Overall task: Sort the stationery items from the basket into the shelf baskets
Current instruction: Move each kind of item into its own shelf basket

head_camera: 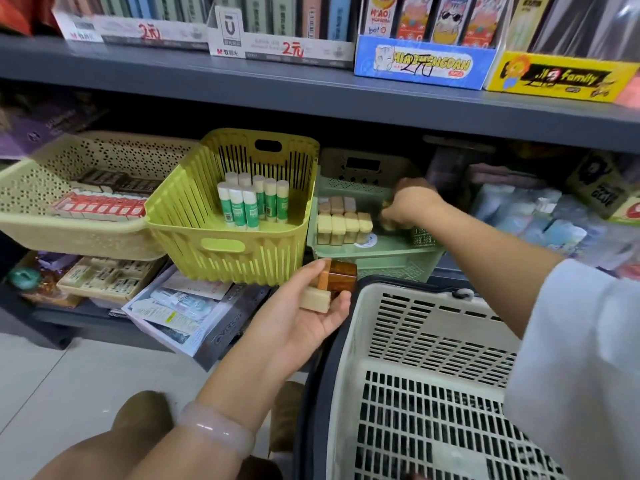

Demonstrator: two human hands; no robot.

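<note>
My left hand (304,313) holds two small boxes in front of the shelf: an amber-brown box (341,278) and a cream box (315,299). My right hand (408,206) reaches into the pale green shelf basket (367,252) and is closed on a small cream box, mostly hidden by the fingers. Several like cream and tan boxes (343,220) stand in rows in that basket. The cream shopping basket (415,382) with a dark rim sits low at the right, its visible floor bare.
A yellow-green basket (207,237) holds glue sticks (252,202). A beige perforated basket (31,188) at the left holds red-and-white boxes. Display boxes line the upper shelf (311,88). Packets and flat packs lie on the lower shelf. My knees show at the bottom.
</note>
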